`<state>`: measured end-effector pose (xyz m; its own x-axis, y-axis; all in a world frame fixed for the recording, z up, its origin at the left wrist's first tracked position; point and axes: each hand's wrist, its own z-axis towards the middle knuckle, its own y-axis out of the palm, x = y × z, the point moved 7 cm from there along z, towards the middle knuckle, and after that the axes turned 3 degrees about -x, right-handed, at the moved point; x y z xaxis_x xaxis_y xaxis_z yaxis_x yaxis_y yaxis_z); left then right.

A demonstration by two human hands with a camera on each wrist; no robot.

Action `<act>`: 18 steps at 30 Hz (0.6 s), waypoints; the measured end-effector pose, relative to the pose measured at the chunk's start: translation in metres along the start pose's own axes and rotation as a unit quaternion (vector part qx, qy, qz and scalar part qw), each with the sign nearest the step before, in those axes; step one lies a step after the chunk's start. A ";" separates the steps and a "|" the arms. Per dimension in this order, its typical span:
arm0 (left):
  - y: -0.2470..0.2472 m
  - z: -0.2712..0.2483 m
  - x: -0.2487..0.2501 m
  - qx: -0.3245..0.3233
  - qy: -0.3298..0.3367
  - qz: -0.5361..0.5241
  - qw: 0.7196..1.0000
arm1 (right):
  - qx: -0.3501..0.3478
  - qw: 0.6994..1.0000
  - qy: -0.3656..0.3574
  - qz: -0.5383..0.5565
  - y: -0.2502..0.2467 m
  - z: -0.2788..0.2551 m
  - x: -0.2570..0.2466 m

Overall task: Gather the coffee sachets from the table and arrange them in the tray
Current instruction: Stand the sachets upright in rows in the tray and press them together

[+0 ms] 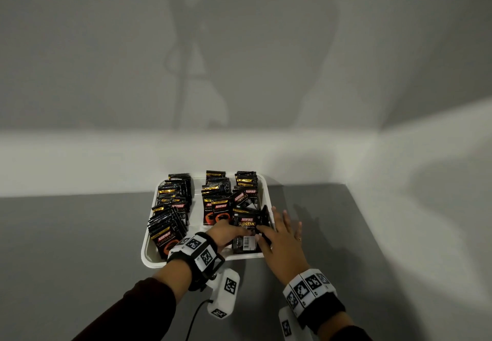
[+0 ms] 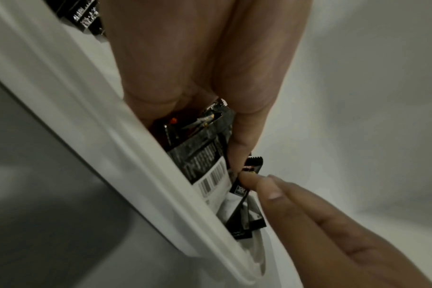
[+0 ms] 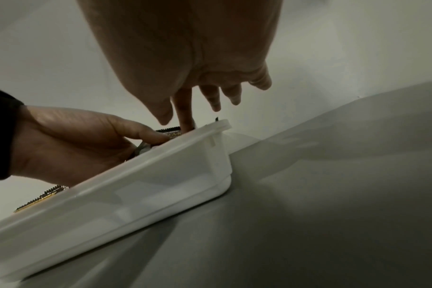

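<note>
A white tray (image 1: pixel 148 255) on the grey table holds three rows of black Kopiko coffee sachets (image 1: pixel 170 207). My left hand (image 1: pixel 238 231) reaches into the tray's near right part and grips a few sachets (image 1: pixel 246 222). One of them, barcode side up (image 2: pixel 205 161), lies under the thumb (image 2: pixel 237 152). My right hand (image 1: pixel 277 230) comes over the right rim with straight, spread fingers (image 2: pixel 271 187), whose tips touch the sachets' edges. In the right wrist view its index finger (image 3: pixel 185 117) dips inside the tray wall (image 3: pixel 160 175) beside the left hand (image 3: pixel 74 140).
The tray stands near the table's far edge, close to the white wall (image 1: pixel 239 154). Bare grey table (image 1: pixel 80 234) lies to the left, to the right (image 3: pixel 333 194) and in front. A black cable (image 1: pixel 193 319) runs from the left wrist camera.
</note>
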<state>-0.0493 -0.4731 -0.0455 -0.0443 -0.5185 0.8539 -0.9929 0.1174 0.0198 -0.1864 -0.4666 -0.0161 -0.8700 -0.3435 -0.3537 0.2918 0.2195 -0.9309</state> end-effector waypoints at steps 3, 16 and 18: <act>0.000 0.000 0.000 0.005 -0.001 -0.013 1.000 | 0.041 0.997 0.029 0.062 -0.003 0.004 0.002; -0.003 0.002 -0.006 -0.023 -0.017 -0.045 0.999 | 0.014 0.991 0.071 0.114 -0.014 0.036 0.006; -0.005 -0.001 -0.003 -0.018 -0.010 -0.042 0.999 | 0.018 0.989 0.068 0.128 -0.013 0.036 0.007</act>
<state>-0.0437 -0.4716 -0.0481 0.0369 -0.5442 0.8381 -0.9885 0.1035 0.1107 -0.1816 -0.5049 -0.0094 -0.8108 -0.1535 -0.5648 0.5210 0.2504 -0.8160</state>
